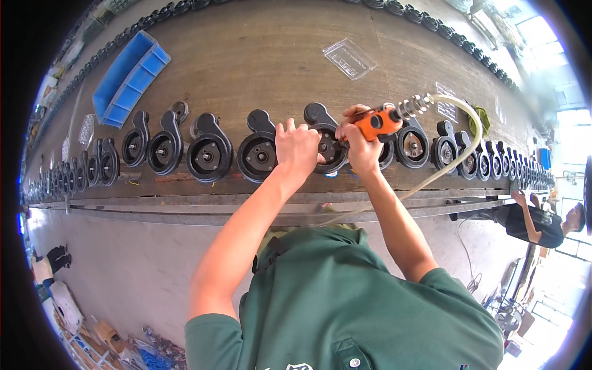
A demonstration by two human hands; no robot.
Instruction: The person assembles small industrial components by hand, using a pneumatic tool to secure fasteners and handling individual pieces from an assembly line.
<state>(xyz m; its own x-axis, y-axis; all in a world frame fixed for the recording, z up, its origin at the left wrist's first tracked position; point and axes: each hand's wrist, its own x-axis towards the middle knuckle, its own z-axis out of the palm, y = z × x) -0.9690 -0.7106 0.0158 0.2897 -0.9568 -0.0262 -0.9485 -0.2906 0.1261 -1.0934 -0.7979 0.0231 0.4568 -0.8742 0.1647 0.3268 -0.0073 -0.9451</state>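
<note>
My right hand [362,140] is wrapped around an orange air screwdriver [378,123]. A metal coupling at its upper right leads into a pale, clear hose. The nose of the tool, hidden by my fingers, points toward a black round housing [333,148] with a rounded arm at its top. My left hand [298,147] grips that housing's left edge, thumb on its face and fingers bent at the rim. Another black housing [258,157], with a metal plate and a central stud, stands just left of my left hand.
Similar housings [208,154] line the table's near edge on both sides. Farther back lie a blue plastic bin [131,80] and a clear plastic tray [349,58]. The hose [459,159] loops down on the right. A co-worker [535,216] stands at the far right.
</note>
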